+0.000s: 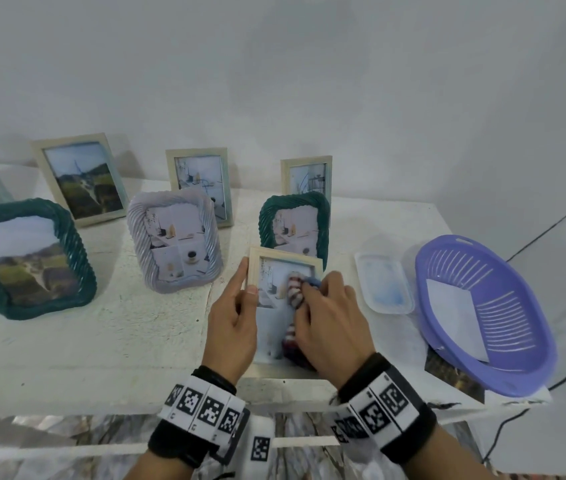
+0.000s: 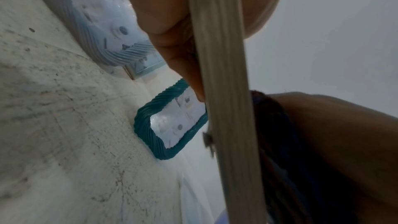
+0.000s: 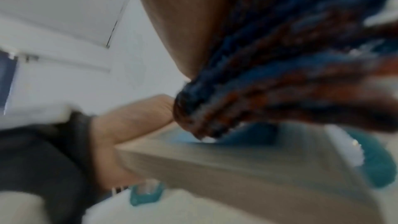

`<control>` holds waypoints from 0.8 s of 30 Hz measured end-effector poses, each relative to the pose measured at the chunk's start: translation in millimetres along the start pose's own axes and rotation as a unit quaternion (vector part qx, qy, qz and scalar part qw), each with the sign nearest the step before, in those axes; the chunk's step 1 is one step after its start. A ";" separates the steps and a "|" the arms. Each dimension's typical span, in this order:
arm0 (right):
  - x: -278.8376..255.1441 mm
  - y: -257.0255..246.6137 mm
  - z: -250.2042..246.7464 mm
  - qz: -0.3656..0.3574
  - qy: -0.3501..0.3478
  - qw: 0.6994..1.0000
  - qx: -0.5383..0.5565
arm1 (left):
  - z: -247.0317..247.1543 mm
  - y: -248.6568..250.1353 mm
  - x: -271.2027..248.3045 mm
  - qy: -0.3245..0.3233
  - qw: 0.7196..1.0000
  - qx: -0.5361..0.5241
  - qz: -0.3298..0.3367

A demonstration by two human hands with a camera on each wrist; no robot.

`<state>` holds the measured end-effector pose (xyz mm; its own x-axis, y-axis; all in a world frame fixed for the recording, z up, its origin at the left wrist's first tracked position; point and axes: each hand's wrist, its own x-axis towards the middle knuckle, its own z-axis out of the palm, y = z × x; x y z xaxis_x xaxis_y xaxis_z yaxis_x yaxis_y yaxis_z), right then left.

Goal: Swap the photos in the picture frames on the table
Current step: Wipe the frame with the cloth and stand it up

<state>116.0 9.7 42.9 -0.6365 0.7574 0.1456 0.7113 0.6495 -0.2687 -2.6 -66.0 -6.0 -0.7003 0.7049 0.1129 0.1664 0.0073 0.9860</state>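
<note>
The left hand [image 1: 231, 327] gripped the left edge of the pale wooden rectangular picture frame [image 1: 253, 268], thumb curled onto its front and fingers behind, holding it tilted above the near edge of the white speckled table [image 1: 101, 327]. The right hand [image 1: 332, 323] curled its fingers round a striped red, white and blue cloth [image 1: 295, 292] pressed to the frame's glass. Just behind stood the teal rope-edged frame [image 1: 293, 226], 1 of 6 standing frames; the lilac slotted plastic basket [image 1: 482, 313] sat at the right edge, open tabletop lying left of the hands.
</note>
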 end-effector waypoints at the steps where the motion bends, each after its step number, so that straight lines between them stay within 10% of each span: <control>1: -1.6 -0.9 -0.7 -0.006 -0.005 1.000 0.003 | 0.3 2.0 -0.2 0.000 1.000 -0.003 0.005; 6: -37.2 -7.6 -2.6 -0.136 -0.071 0.986 0.059 | -9.0 2.9 6.1 0.007 0.999 -0.041 0.009; 14: 16.1 -4.0 -0.9 -0.084 0.017 0.996 -0.017 | -5.9 7.5 2.9 0.003 0.999 -0.044 0.008; 24: -21.6 14.9 -4.0 -0.246 -0.139 0.957 0.065 | -16.5 -2.3 8.9 0.011 0.998 -0.064 -0.013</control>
<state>141.5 3.2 39.6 -0.9525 0.3028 0.0316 0.2730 0.8956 -0.3512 -20.6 -71.5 -5.3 -0.7188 0.6896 0.0887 0.0587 -0.0670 0.9960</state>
